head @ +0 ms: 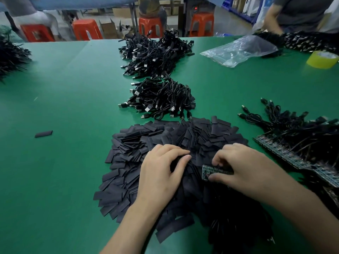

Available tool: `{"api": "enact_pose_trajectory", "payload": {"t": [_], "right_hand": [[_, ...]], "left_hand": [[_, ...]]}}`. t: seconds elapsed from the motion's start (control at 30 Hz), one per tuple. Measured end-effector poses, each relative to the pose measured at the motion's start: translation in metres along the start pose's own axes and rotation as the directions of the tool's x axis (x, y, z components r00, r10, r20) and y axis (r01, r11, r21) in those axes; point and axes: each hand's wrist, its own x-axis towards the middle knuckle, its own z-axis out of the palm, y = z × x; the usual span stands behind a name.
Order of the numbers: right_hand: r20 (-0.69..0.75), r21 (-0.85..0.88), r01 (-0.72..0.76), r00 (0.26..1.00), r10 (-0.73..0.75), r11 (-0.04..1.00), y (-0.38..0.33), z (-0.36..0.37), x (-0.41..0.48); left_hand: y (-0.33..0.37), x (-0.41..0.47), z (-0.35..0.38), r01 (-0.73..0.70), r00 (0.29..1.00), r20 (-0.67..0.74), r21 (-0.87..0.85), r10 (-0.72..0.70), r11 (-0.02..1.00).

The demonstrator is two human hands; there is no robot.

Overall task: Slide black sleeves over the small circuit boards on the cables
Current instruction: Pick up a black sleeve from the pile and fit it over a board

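Note:
A wide heap of flat black sleeves [165, 142] lies on the green table [69, 107] in front of me. My left hand [161, 173] rests on the heap with its fingers curled round a black sleeve. My right hand [244, 169] pinches a small circuit board [209, 171] between thumb and fingers, just right of the left hand's fingertips. The board's cable runs down under my right hand into a dark bundle [234, 217]. Board and sleeve are close together; I cannot tell whether they touch.
Two piles of black USB cables [157, 98] [154, 52] lie beyond the sleeves. Cables with bare boards [297, 142] fan out at right. One stray sleeve [43, 134] lies left. A plastic bag [238, 50], yellow tape roll [322, 59] and another person [300, 13] are at far right.

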Motion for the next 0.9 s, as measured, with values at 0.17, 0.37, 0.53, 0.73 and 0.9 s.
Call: {"api": "enact_pose_trajectory", "payload": {"t": [0.17, 0.37, 0.53, 0.73, 0.9], "right_hand": [[-0.051, 0.042, -0.001, 0.999, 0.003, 0.999, -0.002, 0.006, -0.001], [-0.051, 0.273, -0.005, 0.999, 0.020, 0.962, 0.006, 0.005, -0.002], [-0.069, 0.554, 0.080, 0.996, -0.050, 0.829, 0.007, -0.006, 0.005], [-0.080, 0.668, 0.149, 0.989, -0.128, 0.729, 0.011, 0.001, 0.016], [-0.150, 0.723, 0.222, 0.975, -0.166, 0.654, 0.014, 0.020, 0.016]], "left_hand": [[0.001, 0.000, 0.000, -0.013, 1.000, -0.013, -0.015, 0.013, 1.000], [0.002, 0.000, -0.001, -0.068, 0.998, 0.010, -0.057, 0.069, 0.996], [0.009, 0.001, -0.002, -0.096, 0.991, 0.080, -0.169, 0.111, 0.981], [0.011, 0.002, -0.005, 0.212, 0.964, 0.250, -0.526, -0.089, 0.824], [0.011, 0.004, -0.007, 0.359, 0.925, 0.335, -0.619, -0.179, 0.699]]}}
